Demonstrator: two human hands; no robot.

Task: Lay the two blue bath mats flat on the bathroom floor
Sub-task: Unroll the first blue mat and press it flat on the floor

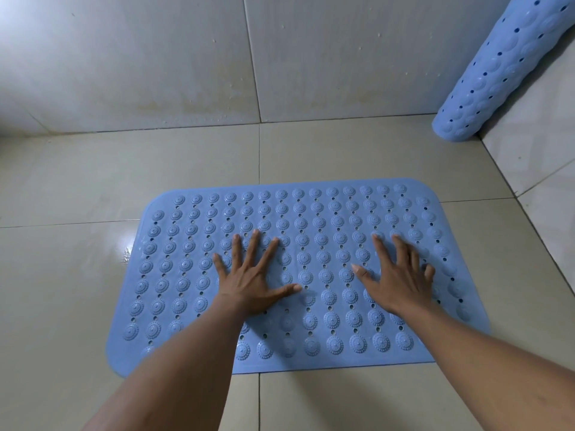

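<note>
Below, on the tiled floor point(77, 169), a studded blue mat point(311, 213) lying flat; left hand point(252, 279) pressed palm-down on it, fingers point(238, 247) spread apart; right hand point(396, 279) likewise; far right, second blue mat point(485, 73) rolled, leaning in the wall corner.

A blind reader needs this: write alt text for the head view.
Both hands, left hand and right hand, press palms down with spread fingers on a blue bath mat lying flat on the tiled floor. A second blue mat, rolled up, leans in the right-hand wall corner.
</note>
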